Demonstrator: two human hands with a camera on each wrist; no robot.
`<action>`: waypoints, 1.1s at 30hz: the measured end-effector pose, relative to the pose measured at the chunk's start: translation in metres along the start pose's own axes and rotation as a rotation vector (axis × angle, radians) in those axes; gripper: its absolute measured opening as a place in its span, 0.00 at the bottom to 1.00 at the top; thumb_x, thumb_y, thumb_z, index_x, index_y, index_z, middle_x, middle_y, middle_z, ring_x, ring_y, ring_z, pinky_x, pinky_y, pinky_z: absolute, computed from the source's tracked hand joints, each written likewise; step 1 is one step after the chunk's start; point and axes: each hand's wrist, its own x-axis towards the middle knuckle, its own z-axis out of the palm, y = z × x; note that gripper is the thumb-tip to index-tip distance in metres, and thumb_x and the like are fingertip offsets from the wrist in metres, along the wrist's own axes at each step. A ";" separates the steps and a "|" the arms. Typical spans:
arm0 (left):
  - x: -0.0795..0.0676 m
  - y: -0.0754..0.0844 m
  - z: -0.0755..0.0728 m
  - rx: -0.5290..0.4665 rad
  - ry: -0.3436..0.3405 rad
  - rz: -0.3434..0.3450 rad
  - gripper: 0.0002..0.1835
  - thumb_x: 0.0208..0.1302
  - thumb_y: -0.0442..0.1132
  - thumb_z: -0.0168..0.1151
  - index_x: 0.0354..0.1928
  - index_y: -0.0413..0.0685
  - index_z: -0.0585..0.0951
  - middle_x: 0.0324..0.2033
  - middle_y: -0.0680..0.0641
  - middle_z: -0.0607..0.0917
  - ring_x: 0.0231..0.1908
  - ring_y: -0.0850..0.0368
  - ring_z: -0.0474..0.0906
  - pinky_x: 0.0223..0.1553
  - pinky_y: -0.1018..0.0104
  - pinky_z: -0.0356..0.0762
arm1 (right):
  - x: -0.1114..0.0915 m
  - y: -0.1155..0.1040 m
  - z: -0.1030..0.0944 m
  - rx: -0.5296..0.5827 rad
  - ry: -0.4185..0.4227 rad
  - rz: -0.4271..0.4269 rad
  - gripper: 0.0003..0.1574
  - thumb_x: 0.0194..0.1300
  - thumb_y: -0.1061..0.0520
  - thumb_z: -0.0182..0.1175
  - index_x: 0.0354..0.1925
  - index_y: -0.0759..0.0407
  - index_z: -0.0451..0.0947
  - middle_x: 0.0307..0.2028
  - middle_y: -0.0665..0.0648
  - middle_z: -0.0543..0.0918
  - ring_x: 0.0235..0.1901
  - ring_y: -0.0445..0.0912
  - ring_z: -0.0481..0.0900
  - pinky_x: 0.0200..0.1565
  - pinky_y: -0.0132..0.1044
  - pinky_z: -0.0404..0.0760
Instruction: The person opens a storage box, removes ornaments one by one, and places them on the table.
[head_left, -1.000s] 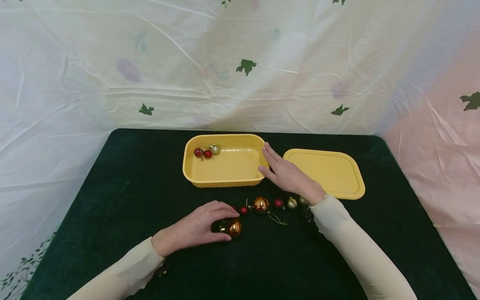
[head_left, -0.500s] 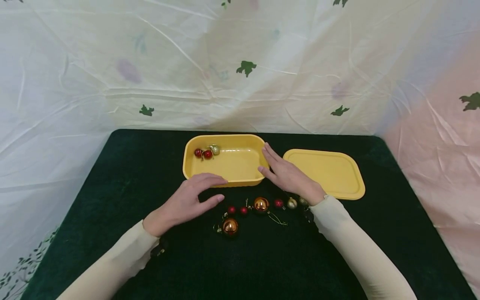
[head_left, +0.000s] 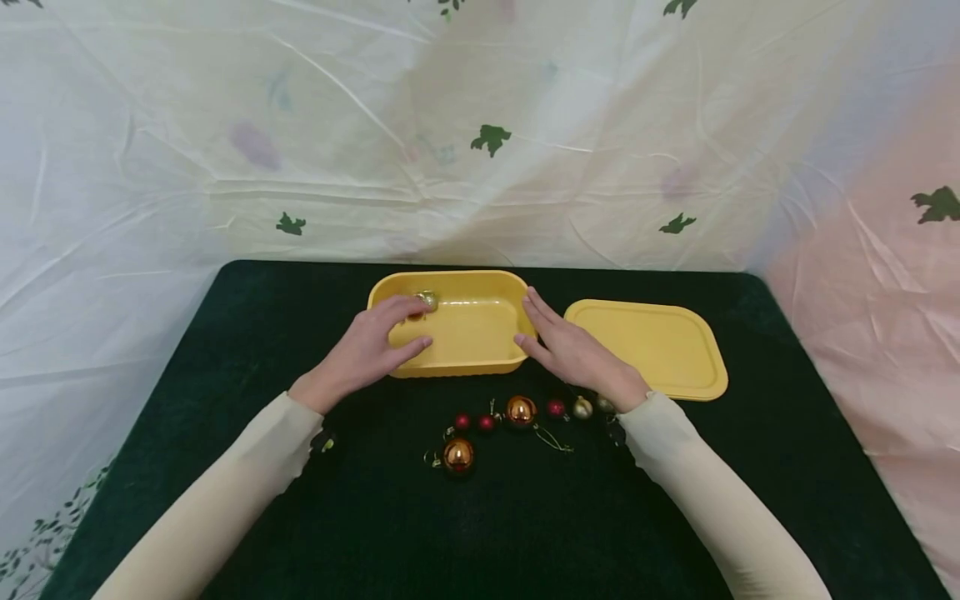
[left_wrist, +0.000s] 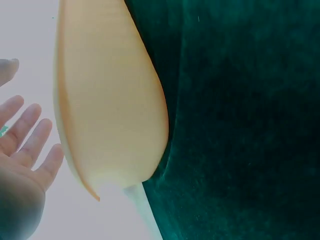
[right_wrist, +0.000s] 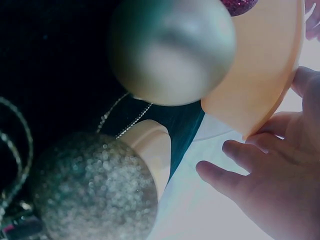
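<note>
1 box [head_left: 457,369], L grip [head_left: 371,337] relaxed over L rim, R grip [head_left: 581,348] straight-fingered at R; gap btwn

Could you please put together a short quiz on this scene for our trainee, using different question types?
1. True or false: the yellow lid lies on the dark table, off the yellow box.
2. What do the fingers of the right hand touch? A) the lid; B) the end of the box; C) the backdrop.
3. Fill the gap: in the head view, the two largest ornaments in front of the box are ____ in colour.

Key: 1. True. 2. B. 3. Copper (orange-brown).
</note>
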 end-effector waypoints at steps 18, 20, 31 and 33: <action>0.041 -0.018 0.007 0.102 -0.165 -0.124 0.35 0.72 0.53 0.64 0.72 0.40 0.71 0.68 0.37 0.74 0.68 0.41 0.70 0.70 0.44 0.66 | 0.000 0.000 0.000 0.004 0.006 0.000 0.49 0.82 0.35 0.41 0.82 0.63 0.42 0.83 0.57 0.36 0.76 0.58 0.58 0.75 0.53 0.59; 0.043 -0.020 0.009 0.109 -0.175 -0.138 0.35 0.72 0.53 0.64 0.73 0.41 0.72 0.68 0.37 0.74 0.68 0.41 0.70 0.70 0.45 0.66 | 0.000 0.000 0.000 0.002 0.006 0.001 0.49 0.82 0.35 0.41 0.82 0.63 0.42 0.83 0.57 0.36 0.76 0.58 0.58 0.75 0.52 0.59; 0.055 -0.025 0.017 0.180 -0.192 -0.186 0.34 0.70 0.51 0.66 0.71 0.38 0.72 0.68 0.35 0.74 0.67 0.39 0.70 0.71 0.45 0.65 | -0.002 0.000 0.001 -0.002 0.007 -0.001 0.49 0.83 0.35 0.41 0.82 0.63 0.42 0.83 0.56 0.36 0.76 0.59 0.58 0.75 0.53 0.59; 0.056 -0.025 0.018 0.187 -0.188 -0.194 0.34 0.70 0.50 0.66 0.70 0.37 0.73 0.67 0.34 0.74 0.66 0.39 0.70 0.71 0.45 0.65 | -0.002 0.000 0.001 0.000 0.006 -0.001 0.49 0.82 0.35 0.41 0.82 0.63 0.41 0.83 0.56 0.36 0.76 0.59 0.58 0.75 0.53 0.59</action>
